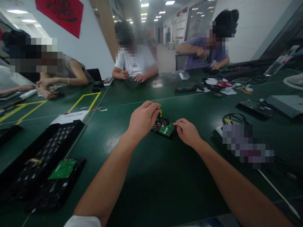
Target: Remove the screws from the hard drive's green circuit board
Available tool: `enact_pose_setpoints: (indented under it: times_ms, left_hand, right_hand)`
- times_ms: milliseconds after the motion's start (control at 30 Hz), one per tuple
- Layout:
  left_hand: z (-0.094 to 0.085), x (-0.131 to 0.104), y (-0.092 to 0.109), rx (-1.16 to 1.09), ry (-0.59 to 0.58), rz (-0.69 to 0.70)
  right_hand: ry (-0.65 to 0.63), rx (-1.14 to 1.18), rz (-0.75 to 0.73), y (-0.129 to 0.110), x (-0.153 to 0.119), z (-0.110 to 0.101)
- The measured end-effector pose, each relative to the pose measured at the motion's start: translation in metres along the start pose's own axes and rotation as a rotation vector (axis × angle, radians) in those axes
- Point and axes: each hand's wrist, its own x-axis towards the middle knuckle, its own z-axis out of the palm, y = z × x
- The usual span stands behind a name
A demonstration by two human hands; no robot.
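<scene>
A hard drive (pixel 167 128) with a green circuit board lies on the green table in front of me. My left hand (pixel 145 118) is closed over its far left part, pinching a small yellow-and-black tool (pixel 160 112). Fingers cover most of that tool, so its exact kind is unclear. At the drive's right edge, the thumb and fingertips of my right hand (pixel 188 131) are pinched together on its corner.
A long black tray (pixel 71 130) and another hard drive (pixel 62 170) lie at left. On the right are a cable bundle (pixel 234 119), a further drive (pixel 257 108) and a grey metal box (pixel 284 104). Several people sit across the table, near a bottle (pixel 280 63).
</scene>
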Motion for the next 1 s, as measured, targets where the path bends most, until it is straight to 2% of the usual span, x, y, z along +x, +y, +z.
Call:
enact_pose_setpoints:
  times_ms: [333,533,700,1000]
  left_hand:
    - [0.004,-0.001,-0.001,-0.014,-0.064,-0.03]
    - [0.003,-0.001,-0.001,-0.11,-0.033,-0.019]
    - [-0.001,-0.001,0.001,-0.101,0.013,0.016]
    - [-0.007,-0.001,0.005,-0.084,0.012,-0.034]
  right_hand:
    - [-0.019,-0.001,-0.012,-0.001,-0.001,-0.001]
    - [-0.022,-0.011,0.007,0.0,-0.001,0.003]
    - [-0.052,-0.038,0.022,-0.004,-0.001,0.002]
    - [-0.051,-0.034,0.014,-0.004,-0.002,0.002]
